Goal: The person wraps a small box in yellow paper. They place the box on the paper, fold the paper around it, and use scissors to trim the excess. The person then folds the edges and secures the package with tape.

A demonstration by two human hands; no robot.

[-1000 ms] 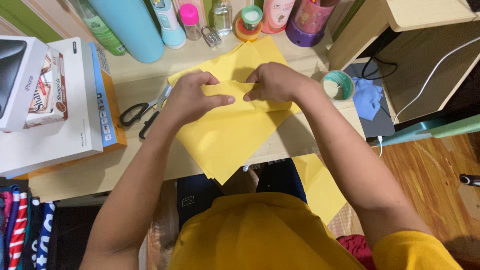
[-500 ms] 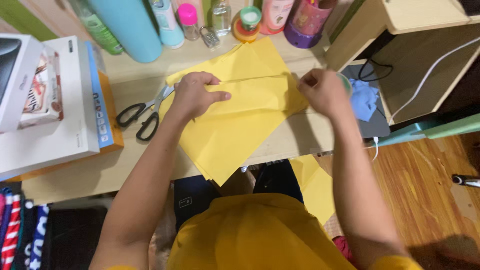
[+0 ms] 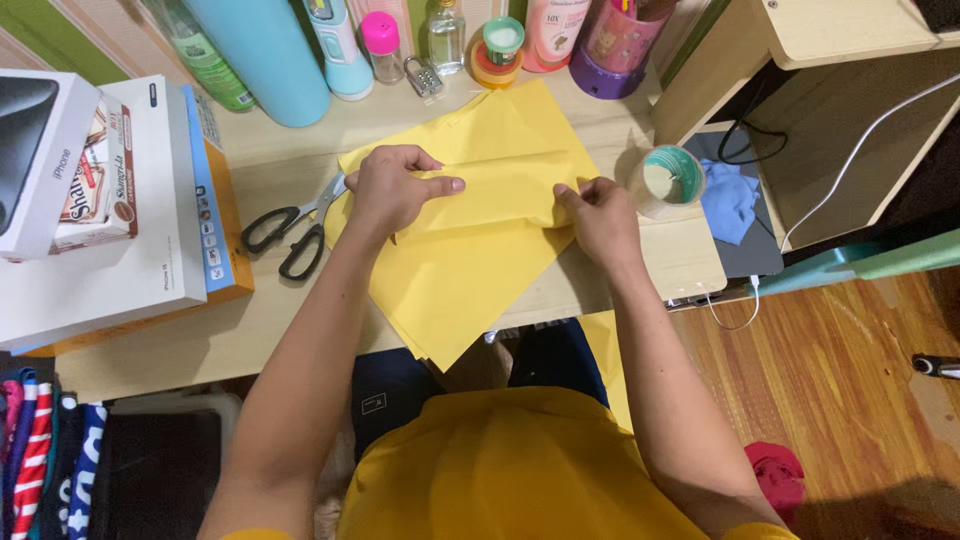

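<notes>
Both hands, left hand (image 3: 392,190) and right hand (image 3: 603,215), pinch opposite ends of the folded yellow paper (image 3: 500,195) lying between them.

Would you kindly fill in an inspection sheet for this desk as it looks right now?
Surface: pale wooden desk, bare along its near edge.
Job's things: stack of yellow paper, its top sheet folded into a band; the stack's near corner hangs over the desk's edge.
Clutter: black-handled scissors left of the paper; tape roll to its right; white boxes; bottles along the back.
Grippers: left hand presses the fold; right hand pinches its right end.
Cables: white cable below the desk's right edge; black cable on the side shelf.
Surroundings: wooden floor; striped cloth at lower left.
</notes>
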